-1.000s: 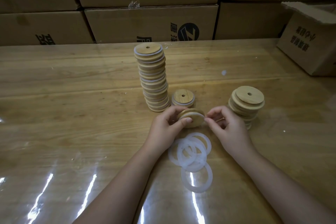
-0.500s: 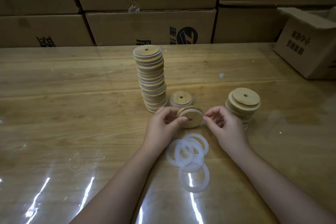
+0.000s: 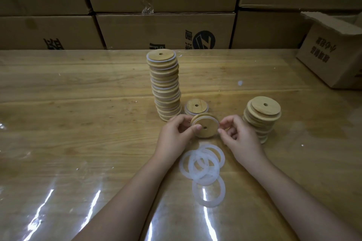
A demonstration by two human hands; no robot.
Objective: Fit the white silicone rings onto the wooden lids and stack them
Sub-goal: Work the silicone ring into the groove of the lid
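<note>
Status: task in progress, judged roughly past the halfway mark.

1. Completed units. A tall stack (image 3: pixel 165 86) of wooden lids stands on the counter (image 3: pixel 78 123), with white showing between the layers. I take these as ringed lids. One more ringed lid (image 3: pixel 195 106) lies flat just right of the stack's base, starting a second pile.

2. Unit in hand. My left hand (image 3: pixel 174 133) grips a wooden lid (image 3: pixel 205 126) tilted above the counter, thumb on its face and fingers behind. A white ring (image 3: pixel 214 119) shows along its upper right rim. My right hand (image 3: pixel 239 137) is curled at the lid's right edge. I cannot tell whether its fingertips pinch the ring or only touch it. I judge that the ring is partly seated and wants pressing in all round.

3. Remaining stock. A short stack (image 3: pixel 261 117) of lids with no white visible stands to the right, near the right hand. Several loose rings (image 3: pixel 201 164) lie overlapping on the counter below the hands.

4. Outstanding work: finish seating this ring, stack the lid, then repeat for the short stack.
</note>
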